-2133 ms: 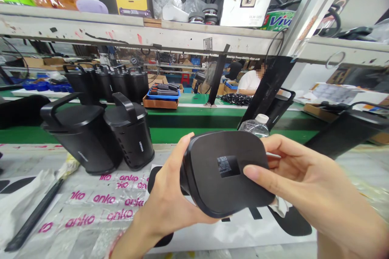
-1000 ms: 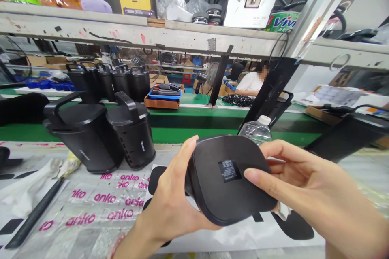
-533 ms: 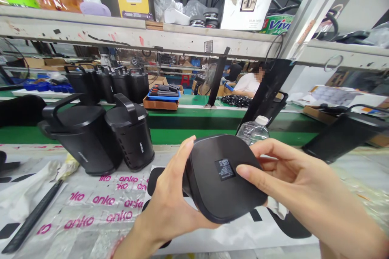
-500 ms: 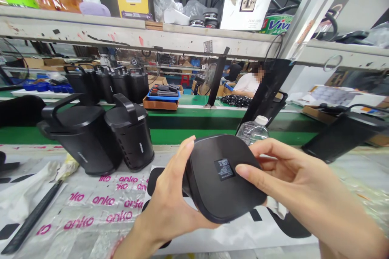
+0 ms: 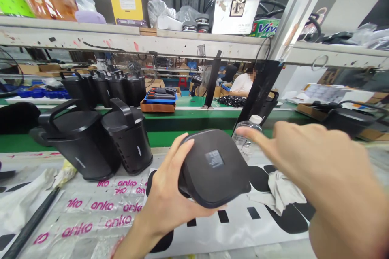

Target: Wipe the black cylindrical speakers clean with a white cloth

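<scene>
left hand wrapped round a black device, label toward the camera
right hand apart, thumb out, palm hidden, so cannot tell its hold; white cloth lies between the hands

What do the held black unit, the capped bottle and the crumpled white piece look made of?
Black unit in the left hand: probably matte plastic, maybe rubber-faced; dull, even surface.
Capped bottle: likely clear, glossy plastic; see-through, bright highlights.
Crumpled white piece: apparently matte fabric; soft folds.

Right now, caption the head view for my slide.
Left hand holding a black device, labelled face toward camera; right hand apart from it.
</scene>
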The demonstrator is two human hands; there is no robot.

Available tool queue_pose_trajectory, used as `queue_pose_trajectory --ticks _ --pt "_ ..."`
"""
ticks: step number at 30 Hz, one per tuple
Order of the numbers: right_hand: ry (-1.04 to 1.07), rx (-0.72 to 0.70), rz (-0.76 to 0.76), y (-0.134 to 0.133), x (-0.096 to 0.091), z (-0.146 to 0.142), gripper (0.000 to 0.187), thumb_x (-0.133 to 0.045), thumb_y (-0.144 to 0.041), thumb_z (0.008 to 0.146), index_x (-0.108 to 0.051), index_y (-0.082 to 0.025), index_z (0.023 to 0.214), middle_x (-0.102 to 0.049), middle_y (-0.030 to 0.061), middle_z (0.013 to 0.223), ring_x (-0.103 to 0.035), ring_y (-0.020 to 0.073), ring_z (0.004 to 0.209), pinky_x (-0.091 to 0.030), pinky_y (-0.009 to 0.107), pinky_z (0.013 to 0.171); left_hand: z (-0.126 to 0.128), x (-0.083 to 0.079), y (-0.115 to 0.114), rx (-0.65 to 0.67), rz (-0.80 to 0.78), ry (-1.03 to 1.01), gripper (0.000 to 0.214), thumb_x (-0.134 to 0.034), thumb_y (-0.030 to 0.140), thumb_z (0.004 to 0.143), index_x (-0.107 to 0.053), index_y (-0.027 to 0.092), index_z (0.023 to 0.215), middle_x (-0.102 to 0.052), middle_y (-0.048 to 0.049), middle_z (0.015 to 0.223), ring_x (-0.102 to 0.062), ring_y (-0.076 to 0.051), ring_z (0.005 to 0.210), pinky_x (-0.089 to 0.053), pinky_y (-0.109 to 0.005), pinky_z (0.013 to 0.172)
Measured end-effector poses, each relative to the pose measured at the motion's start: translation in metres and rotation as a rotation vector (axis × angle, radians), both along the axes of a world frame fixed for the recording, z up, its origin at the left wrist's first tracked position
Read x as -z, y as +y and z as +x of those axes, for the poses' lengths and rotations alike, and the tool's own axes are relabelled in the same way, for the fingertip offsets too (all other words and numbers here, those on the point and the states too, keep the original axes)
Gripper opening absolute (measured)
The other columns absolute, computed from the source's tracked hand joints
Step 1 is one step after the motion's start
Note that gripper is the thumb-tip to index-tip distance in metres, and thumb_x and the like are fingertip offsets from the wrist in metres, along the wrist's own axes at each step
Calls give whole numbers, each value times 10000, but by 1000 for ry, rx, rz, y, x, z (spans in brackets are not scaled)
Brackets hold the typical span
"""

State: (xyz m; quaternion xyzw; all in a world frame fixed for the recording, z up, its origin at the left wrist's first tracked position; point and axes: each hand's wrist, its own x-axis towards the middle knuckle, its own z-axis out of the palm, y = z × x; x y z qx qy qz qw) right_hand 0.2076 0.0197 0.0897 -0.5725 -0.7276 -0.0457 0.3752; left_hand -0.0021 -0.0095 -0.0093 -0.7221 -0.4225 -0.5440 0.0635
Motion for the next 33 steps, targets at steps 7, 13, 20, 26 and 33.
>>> queue_pose_trajectory --ticks 7,13,20,26,33 --pt "-390 -533 189 0 15 -31 553 -274 -485 997 -309 -224 1483 -344 28 1504 -289 259 1396 -291 457 1125 -5 -1 2 -70 2 -10 970 -822 479 596 -357 150 1381 -485 -193 1385 -522 -314 1254 -516 -409 1000" --pt "-43 -341 -157 5 42 2 503 -278 -477 1002 -315 -311 1475 -343 -20 1502 -315 212 1386 -279 464 1153 2 -1 5 -16 10 0 1008 -844 466 555 -355 153 1379 -464 -189 1404 -516 -308 1261 -529 -381 986" --pt "64 -746 -90 10 55 -1 450 -358 -388 998 -362 -358 1447 -278 -43 1532 -224 209 1421 -206 424 1182 3 2 2 1 41 1 969 -845 439 568 -372 164 1368 -477 -188 1390 -524 -309 1250 -524 -395 982" --pt "479 -531 -424 26 114 36 542 -449 -532 934 -440 -276 1412 -481 70 1413 -403 255 1332 -283 508 1131 -7 4 12 -8 48 -275 906 -872 338 509 -454 201 1302 -486 -155 1389 -509 -330 1256 -463 -454 1033" --pt "1079 -429 -630 7 223 1 626 -527 -704 798 -572 -291 1266 -510 67 1389 -484 294 1264 -410 448 1050 -11 3 24 168 -100 -888 867 -778 581 602 -434 240 1321 -632 -71 1107 -662 -259 955 -567 -360 844"
